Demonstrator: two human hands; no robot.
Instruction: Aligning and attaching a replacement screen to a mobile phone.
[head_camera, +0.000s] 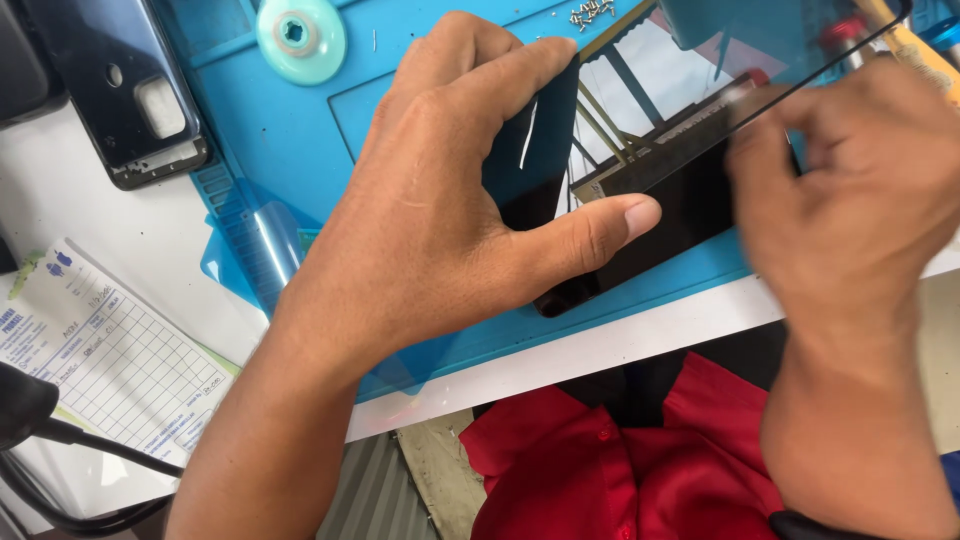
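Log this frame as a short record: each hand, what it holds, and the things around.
left hand: grips the black phone screen, thumb flat on the glass
right hand: blurred, at the screen's right end
surface: blue work mat on a white table
nearby: dark phone frame, teal round disc, small screws, printed form

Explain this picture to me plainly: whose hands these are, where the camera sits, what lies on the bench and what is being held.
One camera, worn on a person's head, looks down at their own two bare hands. The left hand pins a black phone screen panel against a blue work mat. The right hand, blurred, works at the panel's far end; what its grip holds I cannot tell. On the mat lie a dark phone back cover, a round teal disc and small screws. A printed form rests on the white table.
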